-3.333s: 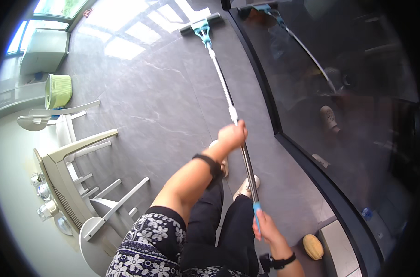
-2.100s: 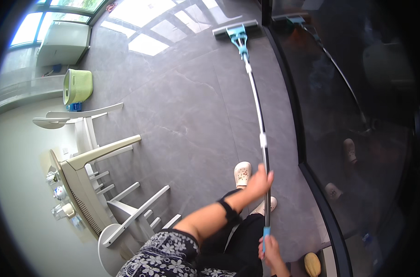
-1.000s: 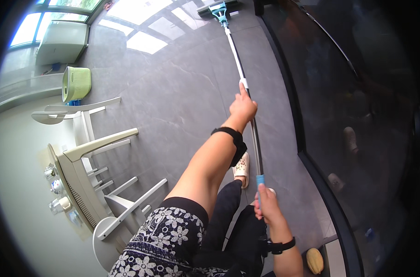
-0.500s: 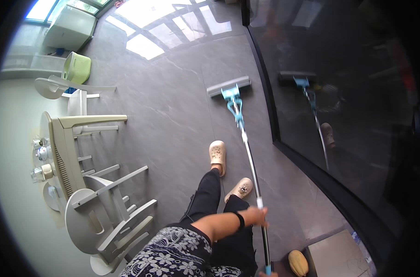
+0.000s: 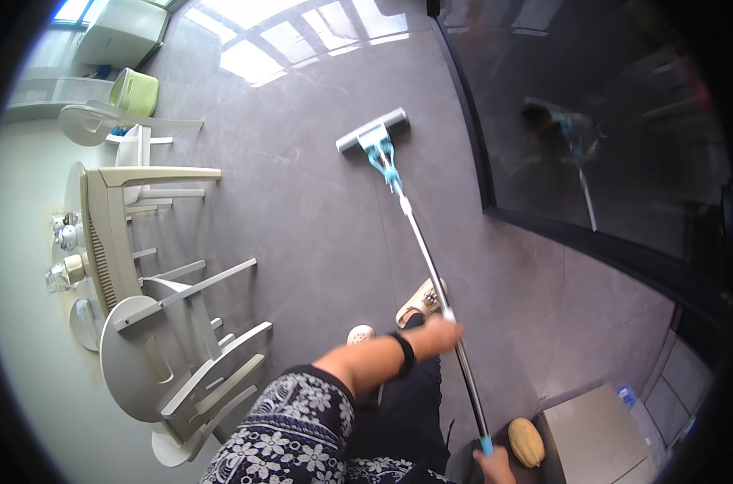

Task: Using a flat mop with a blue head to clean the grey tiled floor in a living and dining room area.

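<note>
A sponge mop (image 5: 421, 246) with a silver pole slants across the floor ahead of me. Its long grey-white head (image 5: 372, 131) lies on the grey tiles, joined to the pole by a light-blue frame. Partway up the pole, my left hand (image 5: 441, 334) is wrapped round it, a black band on that wrist. My right hand (image 5: 495, 466) grips the pole's near end, just below a blue collar; the picture's lower edge cuts it off partly. Below the left forearm, my beige clogs (image 5: 422, 302) show, one partly hidden by the arm.
Pale chairs (image 5: 141, 359) and a table (image 5: 112, 234) with cups and jars stand along the left. A green bin (image 5: 134, 92) is farther back. A dark glossy panel (image 5: 592, 121) with a black frame rises on the right. Near my right hand are a yellow melon (image 5: 526, 442) and a cardboard box (image 5: 596, 436).
The mop head has swung left and a little farther away, turning its angle. My right clog is now ahead of the left one. More of my right hand shows.
</note>
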`<action>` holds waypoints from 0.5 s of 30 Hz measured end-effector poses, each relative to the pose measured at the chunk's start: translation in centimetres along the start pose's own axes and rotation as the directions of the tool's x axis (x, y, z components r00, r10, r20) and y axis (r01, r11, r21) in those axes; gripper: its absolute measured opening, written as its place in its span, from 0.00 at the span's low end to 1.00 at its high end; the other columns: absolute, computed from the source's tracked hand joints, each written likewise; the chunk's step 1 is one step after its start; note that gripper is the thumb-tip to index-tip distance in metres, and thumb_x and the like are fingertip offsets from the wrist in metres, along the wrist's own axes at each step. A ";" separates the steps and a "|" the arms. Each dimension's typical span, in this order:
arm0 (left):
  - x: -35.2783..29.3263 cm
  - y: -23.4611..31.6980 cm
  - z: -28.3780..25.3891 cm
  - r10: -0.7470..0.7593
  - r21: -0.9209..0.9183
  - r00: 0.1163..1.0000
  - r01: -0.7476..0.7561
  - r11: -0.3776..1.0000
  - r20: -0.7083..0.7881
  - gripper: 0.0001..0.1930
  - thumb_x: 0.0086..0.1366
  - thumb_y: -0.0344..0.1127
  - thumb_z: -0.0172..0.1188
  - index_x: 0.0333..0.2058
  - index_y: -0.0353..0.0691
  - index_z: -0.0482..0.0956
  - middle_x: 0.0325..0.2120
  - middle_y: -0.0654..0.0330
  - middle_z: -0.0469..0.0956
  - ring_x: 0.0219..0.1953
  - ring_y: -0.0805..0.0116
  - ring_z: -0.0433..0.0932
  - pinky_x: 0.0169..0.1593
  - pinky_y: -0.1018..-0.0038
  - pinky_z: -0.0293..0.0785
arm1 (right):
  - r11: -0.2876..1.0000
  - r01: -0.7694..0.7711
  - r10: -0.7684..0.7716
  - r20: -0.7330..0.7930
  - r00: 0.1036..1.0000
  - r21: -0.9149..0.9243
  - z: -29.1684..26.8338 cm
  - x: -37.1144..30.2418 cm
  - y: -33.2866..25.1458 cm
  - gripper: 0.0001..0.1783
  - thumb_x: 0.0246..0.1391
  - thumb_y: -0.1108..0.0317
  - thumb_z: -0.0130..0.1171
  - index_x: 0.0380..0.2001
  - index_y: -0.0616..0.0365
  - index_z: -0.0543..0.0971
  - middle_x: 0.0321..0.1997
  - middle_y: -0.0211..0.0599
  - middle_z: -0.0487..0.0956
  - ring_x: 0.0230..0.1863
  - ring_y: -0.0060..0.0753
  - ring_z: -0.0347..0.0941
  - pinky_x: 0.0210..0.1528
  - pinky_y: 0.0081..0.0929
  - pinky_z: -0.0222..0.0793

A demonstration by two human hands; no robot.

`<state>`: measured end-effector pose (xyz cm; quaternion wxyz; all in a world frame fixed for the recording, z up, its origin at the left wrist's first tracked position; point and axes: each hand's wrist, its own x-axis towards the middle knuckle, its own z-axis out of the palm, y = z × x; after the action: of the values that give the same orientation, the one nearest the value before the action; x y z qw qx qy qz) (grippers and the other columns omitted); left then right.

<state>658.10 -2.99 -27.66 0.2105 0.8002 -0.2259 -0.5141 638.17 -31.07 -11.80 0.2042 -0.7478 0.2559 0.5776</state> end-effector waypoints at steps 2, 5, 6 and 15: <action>-0.5 -5.8 -1.9 -0.071 0.023 0.970 0.078 0.997 -0.234 0.07 0.53 0.34 0.49 0.32 0.45 0.71 0.24 0.59 0.76 0.28 0.62 0.77 0.28 0.67 0.72 | 0.976 0.179 -0.181 0.001 0.984 0.126 2.4 4.4 -3.6 0.17 0.45 0.59 0.56 0.15 0.59 0.65 0.09 0.32 0.64 0.08 0.28 0.61 0.11 0.27 0.56; -2.6 -13.8 -3.3 -0.327 -0.095 0.812 0.323 0.942 -0.483 0.10 0.56 0.31 0.44 0.38 0.45 0.64 0.20 0.55 0.74 0.26 0.56 0.75 0.26 0.64 0.70 | 0.888 0.375 -0.390 0.002 0.921 0.267 5.6 5.4 -14.8 0.19 0.42 0.58 0.58 0.20 0.65 0.68 0.14 0.39 0.69 0.13 0.35 0.65 0.19 0.33 0.62; -3.8 -14.5 -3.5 -0.397 -0.037 0.737 0.452 0.891 -0.547 0.10 0.54 0.31 0.45 0.37 0.46 0.64 0.23 0.56 0.74 0.29 0.54 0.75 0.26 0.63 0.69 | 0.918 0.241 -0.287 0.107 0.952 0.316 6.3 4.3 -18.2 0.19 0.43 0.58 0.58 0.22 0.65 0.67 0.14 0.40 0.68 0.14 0.36 0.66 0.19 0.33 0.62; -11.7 -4.3 13.7 0.054 0.554 0.914 0.196 0.809 -0.402 0.23 0.56 0.42 0.42 0.48 0.35 0.62 0.54 0.41 0.54 0.58 0.45 0.50 0.56 0.48 0.45 | 0.966 0.259 -0.258 -0.009 0.966 0.026 19.9 -2.1 4.7 0.13 0.45 0.64 0.55 0.22 0.59 0.64 0.08 0.29 0.63 0.08 0.23 0.60 0.09 0.25 0.56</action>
<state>641.87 5.81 -26.80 -0.0232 0.9213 -0.2938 -0.2535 619.74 -22.46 -14.72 0.2870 -0.7736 0.1645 0.5405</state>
